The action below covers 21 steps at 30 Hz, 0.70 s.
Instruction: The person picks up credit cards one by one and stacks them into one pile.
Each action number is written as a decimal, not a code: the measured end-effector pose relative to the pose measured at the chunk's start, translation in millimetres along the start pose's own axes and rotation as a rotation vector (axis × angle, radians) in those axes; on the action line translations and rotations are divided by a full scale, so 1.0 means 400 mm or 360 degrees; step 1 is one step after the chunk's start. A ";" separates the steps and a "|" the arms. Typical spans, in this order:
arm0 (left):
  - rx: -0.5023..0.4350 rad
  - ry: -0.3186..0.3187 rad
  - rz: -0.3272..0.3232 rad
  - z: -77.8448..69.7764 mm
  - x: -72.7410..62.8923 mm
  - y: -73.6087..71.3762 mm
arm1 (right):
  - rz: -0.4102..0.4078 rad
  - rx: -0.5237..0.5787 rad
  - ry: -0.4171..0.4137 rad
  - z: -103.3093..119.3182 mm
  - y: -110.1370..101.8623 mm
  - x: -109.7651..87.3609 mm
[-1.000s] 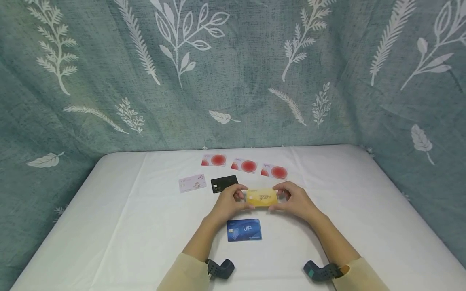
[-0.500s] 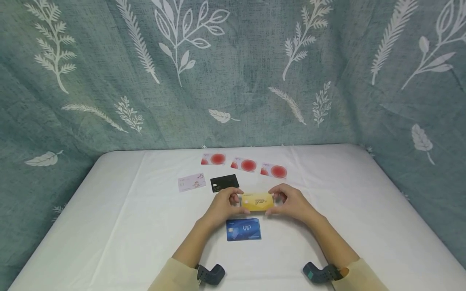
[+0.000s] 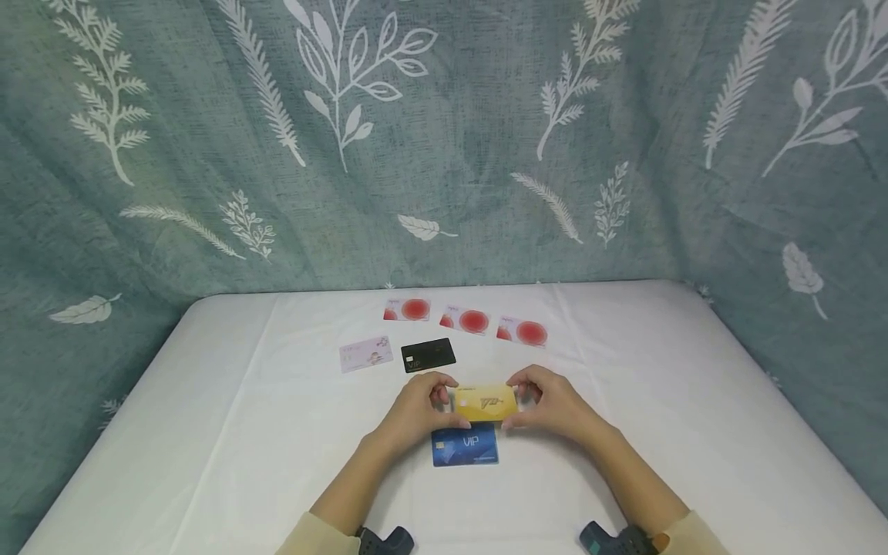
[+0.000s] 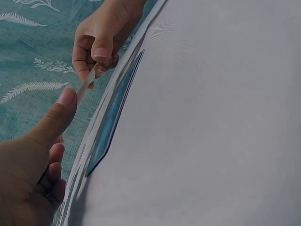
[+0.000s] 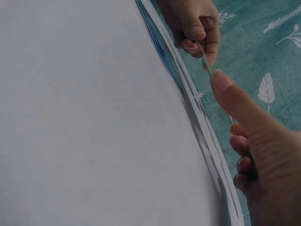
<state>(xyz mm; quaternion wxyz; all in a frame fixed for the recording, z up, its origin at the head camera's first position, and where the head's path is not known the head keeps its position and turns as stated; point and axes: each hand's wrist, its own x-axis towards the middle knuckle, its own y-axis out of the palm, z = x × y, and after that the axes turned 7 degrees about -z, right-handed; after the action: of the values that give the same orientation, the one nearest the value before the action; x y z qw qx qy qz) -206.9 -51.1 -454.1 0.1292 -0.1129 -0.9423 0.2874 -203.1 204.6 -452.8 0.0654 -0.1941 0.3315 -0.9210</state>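
A yellow card (image 3: pixel 486 402) is held up between both hands, its face toward the head camera. My left hand (image 3: pixel 422 408) pinches its left end between thumb and fingers, and my right hand (image 3: pixel 553 401) pinches the right end the same way. Both wrist views catch the card nearly edge-on, as a thin strip. Right below it in the head view, a blue VIP card (image 3: pixel 465 449) lies on the white table; the yellow card overlaps its top edge. Fingers cover the yellow card's two ends.
Behind the hands lie a black VIP card (image 3: pixel 428 355) and a pale pink card (image 3: pixel 365 354). Farther back is a row of three red-and-white cards, the middle one (image 3: pixel 474 320) between the others. A green leaf-patterned curtain (image 3: pixel 458 139) hangs behind the white table (image 3: pixel 277 439).
Both hands have brought the yellow card toward the near side and slightly left, from beside the black card to the upper edge of the blue card. The other cards have stayed put.
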 end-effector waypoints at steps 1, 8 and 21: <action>0.0016 0.0000 -0.0001 -0.001 -0.003 -0.002 | 0.0004 0.0005 -0.0004 0.002 0.001 -0.002; 0.0103 0.0033 0.0004 -0.002 -0.024 -0.010 | 0.0035 0.0031 -0.0024 0.012 0.012 -0.015; 0.0113 -0.0032 0.0068 0.008 -0.071 -0.035 | 0.0105 0.0024 -0.0083 0.042 0.037 -0.037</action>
<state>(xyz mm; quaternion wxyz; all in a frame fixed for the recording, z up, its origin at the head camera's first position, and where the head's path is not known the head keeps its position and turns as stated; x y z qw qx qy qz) -183.0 -72.2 -453.6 0.1176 -0.1255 -0.9301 0.3246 -182.8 187.0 -455.3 0.1059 -0.2066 0.3290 -0.9153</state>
